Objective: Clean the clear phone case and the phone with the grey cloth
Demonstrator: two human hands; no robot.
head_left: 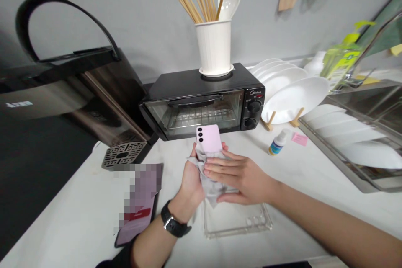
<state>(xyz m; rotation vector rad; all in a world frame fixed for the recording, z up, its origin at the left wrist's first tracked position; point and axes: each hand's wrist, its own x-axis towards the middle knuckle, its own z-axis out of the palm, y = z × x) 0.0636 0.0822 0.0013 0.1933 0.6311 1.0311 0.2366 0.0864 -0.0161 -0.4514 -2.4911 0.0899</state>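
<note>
A pale pink smartphone (pixel 211 137) with its back and camera lenses facing up rests in my left hand (pixel 192 178), whose fingers curl round it from below. My right hand (pixel 240 176) presses a crumpled light grey cloth (pixel 215 188) against the lower part of the phone's back. The cloth hides that part of the phone. Under my hands lies a clear phone case (pixel 235 222) on the white counter. To the left of my wrist with the black watch is a larger flat device (pixel 147 201), partly blurred out.
Behind my hands stands a black toaster oven (pixel 201 104) bearing a white utensil cup (pixel 214 46). A dark coffee machine (pixel 103 104) is at left. On the right are a small spray bottle (pixel 278 142), a pink note (pixel 300 138), racked white plates (pixel 295 96) and a sink (pixel 345 163).
</note>
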